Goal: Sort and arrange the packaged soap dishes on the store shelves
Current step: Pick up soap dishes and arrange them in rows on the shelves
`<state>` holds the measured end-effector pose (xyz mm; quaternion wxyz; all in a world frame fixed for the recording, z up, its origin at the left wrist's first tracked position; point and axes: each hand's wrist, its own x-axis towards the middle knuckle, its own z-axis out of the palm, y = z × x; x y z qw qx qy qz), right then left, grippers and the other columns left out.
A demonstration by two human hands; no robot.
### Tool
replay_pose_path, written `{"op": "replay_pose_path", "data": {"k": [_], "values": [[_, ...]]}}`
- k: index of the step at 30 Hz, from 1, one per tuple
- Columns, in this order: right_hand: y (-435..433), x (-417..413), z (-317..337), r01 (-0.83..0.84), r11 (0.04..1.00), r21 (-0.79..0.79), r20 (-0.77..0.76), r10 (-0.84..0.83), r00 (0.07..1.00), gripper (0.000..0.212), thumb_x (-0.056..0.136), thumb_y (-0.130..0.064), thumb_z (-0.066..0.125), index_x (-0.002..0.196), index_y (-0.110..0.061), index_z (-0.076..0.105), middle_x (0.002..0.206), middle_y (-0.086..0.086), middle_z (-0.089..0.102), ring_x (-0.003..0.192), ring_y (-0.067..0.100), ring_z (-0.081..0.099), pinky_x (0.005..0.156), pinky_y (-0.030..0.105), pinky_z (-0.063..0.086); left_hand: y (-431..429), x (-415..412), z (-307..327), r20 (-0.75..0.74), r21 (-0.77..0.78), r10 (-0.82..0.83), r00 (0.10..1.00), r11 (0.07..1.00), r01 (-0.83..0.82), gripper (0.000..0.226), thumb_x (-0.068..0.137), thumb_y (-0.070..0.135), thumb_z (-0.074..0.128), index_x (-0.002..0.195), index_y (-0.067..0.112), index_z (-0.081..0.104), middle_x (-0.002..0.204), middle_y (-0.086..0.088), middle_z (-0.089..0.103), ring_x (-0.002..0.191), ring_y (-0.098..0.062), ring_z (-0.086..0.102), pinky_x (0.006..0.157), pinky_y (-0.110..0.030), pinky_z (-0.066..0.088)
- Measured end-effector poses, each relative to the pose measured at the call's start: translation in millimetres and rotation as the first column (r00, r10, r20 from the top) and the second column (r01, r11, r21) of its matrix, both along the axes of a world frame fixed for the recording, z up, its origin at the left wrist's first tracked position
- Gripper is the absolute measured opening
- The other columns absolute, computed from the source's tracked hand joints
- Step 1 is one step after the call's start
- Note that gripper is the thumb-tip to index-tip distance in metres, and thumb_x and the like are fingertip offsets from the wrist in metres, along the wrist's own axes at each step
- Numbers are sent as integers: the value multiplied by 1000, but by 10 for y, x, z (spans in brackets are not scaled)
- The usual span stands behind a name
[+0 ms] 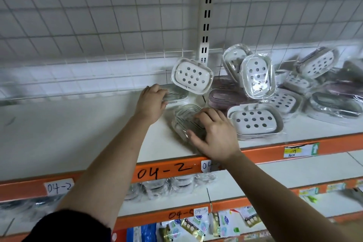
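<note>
Gripping far clear dish [175, 94]: left hand [151, 103]; near clear dish [185, 122]: right hand [215, 135].

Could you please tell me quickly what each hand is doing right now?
Left hand: grips the rear clear soap dish.
Right hand: holds the front clear soap dish, thumb and fingers curled round it.

"04-2" on orange shelf edge [165, 171] (handwritten), "04-2" on white label [59, 187], "04-5" on lower label [200, 211]
</note>
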<state>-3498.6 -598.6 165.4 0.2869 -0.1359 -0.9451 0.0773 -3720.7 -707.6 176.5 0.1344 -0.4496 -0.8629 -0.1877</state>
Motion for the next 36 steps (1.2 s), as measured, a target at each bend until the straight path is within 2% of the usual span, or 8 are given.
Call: {"op": "replay_pose_path", "data": {"k": [3, 7, 12, 17, 22, 26, 29, 36], "values": [[1, 4, -2, -20, 999, -27, 29, 21, 999, 55, 82, -59, 47, 114, -17, 64, 119, 6, 62, 104, 32, 60, 83, 43, 54, -108, 67, 70, 31, 45, 34, 999, 998, -35, 36, 78, 24, 79, 108, 7, 70, 102, -15, 59, 103, -36, 55, 94, -39, 41], [-9, 9, 7, -32, 999, -30, 44, 34, 998, 55, 80, -57, 47, 117, -19, 63, 121, 6, 61, 104, 33, 61, 83, 45, 55, -297, 199, 59, 50, 89, 58, 997, 994, -62, 37, 68, 35, 83, 91, 10, 69, 96, -9, 60, 100, -33, 54, 87, -40, 43], [-32, 21, 18, -32, 999, -34, 57, 34, 998, 53, 82, -55, 46, 119, -20, 64, 121, 5, 62, 105, 34, 61, 81, 45, 56, -509, 389, -3, 152, 127, 53, 987, 989, -73, 38, 70, 30, 83, 92, 9, 59, 100, -4, 50, 94, -31, 53, 79, -34, 40], [-44, 32, 84, -54, 997, -50, 127, 60, 990, 60, 84, -59, 40, 122, -19, 64, 123, 7, 62, 109, 37, 59, 84, 48, 55, -675, 545, 60, 110, 33, 59, 992, 997, -63, 37, 80, 40, 75, 97, 13, 55, 104, 0, 51, 87, -27, 56, 72, -30, 35], [-94, 138, 219, -77, 994, -79, 78, 83, 994, 64, 84, -64, 37, 113, -18, 71, 117, 5, 68, 104, 37, 60, 86, 45, 52, -884, 797, 220, 187, 121, 77, 979, 988, -100, 56, 79, 59, 56, 120, 22, 67, 113, 0, 65, 98, -22, 62, 83, -29, 43], [-115, 318, 216, -124, 988, -90, 48, 129, 991, 63, 81, -65, 39, 104, -17, 73, 107, 5, 70, 101, 37, 58, 86, 44, 50, -930, 1042, 296, 226, 78, 126, 966, 986, -147, 50, 82, 55, 68, 120, 22, 71, 108, 0, 66, 99, -20, 63, 86, -33, 48], [-117, 514, 147, -182, 977, -111, -19, 181, 983, 56, 82, -60, 45, 103, -16, 73, 104, 3, 70, 100, 35, 57, 89, 41, 47, -888, 1304, 196, 161, 45, 182, 970, 980, -192, 65, 75, 67, 56, 118, 22, 72, 115, -3, 68, 103, -23, 64, 94, -35, 47], [-140, 882, 62, -305, 945, -119, 18, 309, 951, 55, 84, -57, 46, 112, -15, 69, 119, 5, 66, 107, 33, 58, 99, 39, 38, -835, 1600, 149, 105, 106, 416, 903, 898, -426, 51, 83, 46, 67, 125, 16, 67, 125, -12, 63, 111, -30, 59, 100, -39, 35]]}}
